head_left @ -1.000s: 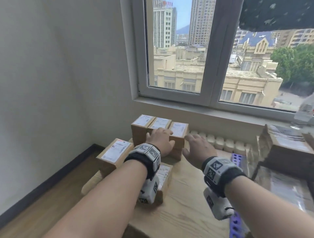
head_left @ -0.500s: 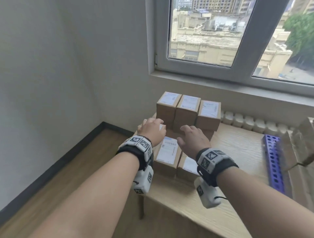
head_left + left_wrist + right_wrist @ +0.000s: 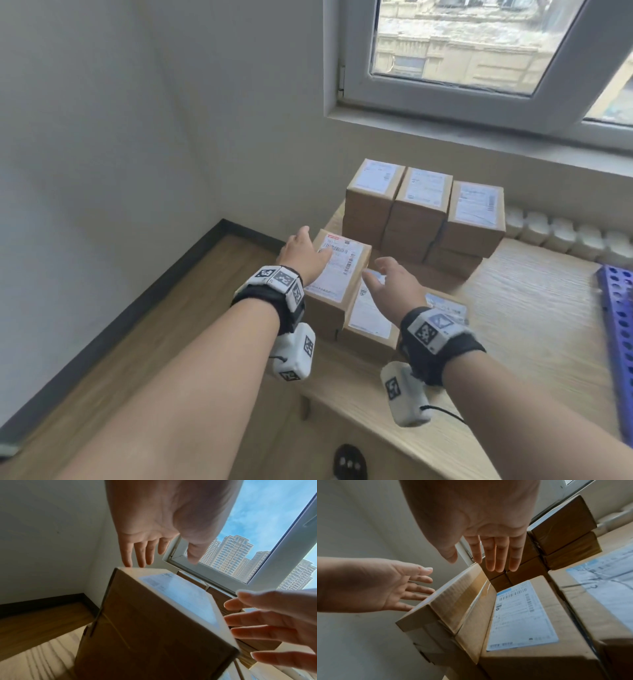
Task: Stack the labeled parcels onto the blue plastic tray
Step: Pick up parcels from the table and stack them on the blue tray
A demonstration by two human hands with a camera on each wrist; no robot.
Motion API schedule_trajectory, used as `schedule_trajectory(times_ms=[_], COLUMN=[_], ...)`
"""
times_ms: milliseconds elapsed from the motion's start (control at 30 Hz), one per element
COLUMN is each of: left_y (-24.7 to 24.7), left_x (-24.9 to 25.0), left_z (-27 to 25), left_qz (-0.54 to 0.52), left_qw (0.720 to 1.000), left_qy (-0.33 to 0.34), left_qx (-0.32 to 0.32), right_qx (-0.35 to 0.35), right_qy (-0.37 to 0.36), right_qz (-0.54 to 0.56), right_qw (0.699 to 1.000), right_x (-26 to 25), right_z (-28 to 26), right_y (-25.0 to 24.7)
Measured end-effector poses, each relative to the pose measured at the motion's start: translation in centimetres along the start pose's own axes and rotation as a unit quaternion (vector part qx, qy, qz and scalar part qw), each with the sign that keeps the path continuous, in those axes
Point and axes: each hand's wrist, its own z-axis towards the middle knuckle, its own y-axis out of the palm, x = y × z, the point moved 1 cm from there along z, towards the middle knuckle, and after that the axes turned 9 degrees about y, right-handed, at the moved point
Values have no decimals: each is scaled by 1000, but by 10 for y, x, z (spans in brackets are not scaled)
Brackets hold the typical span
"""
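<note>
Brown cardboard parcels with white labels sit on the wooden table (image 3: 531, 308). The nearest parcel (image 3: 337, 274) lies at the table's left corner, raised above a lower parcel (image 3: 370, 315). My left hand (image 3: 313, 243) reaches along its left side with straight fingers, the thumb over the label. My right hand (image 3: 376, 272) hovers with spread fingers at its right edge, over the lower parcel. In the left wrist view the left hand (image 3: 154, 555) sits above the parcel's (image 3: 154, 615) far corner. In the right wrist view the right hand (image 3: 488, 558) holds nothing. The blue tray (image 3: 615, 308) lies at the far right.
A two-layer stack of parcels (image 3: 421, 212) stands at the table's back under the window (image 3: 462, 51). A row of white bottles (image 3: 565, 236) lines the wall to its right. The wall and wooden floor lie left of the table's edge.
Both hands have drawn back from the rear stack to the nearer parcel at the table's left corner. The head view has tilted downward.
</note>
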Motion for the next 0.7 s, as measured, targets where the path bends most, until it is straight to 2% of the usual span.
schedule_trajectory(times_ms=[267, 467, 700], left_y=[25, 22, 9], left_x=[-38, -55, -57], left_z=[22, 21, 28], left_qz=[-117, -207, -262], left_qw=[991, 970, 959], left_qy=[-39, -70, -53], left_qx=[-58, -102, -93], right_qx=[-64, -92, -47], right_qy=[38, 93, 103], right_qz=[48, 145, 228], right_qw=[996, 981, 967], right_x=[-9, -11, -24], right_z=[21, 21, 8], right_y=[24, 36, 36])
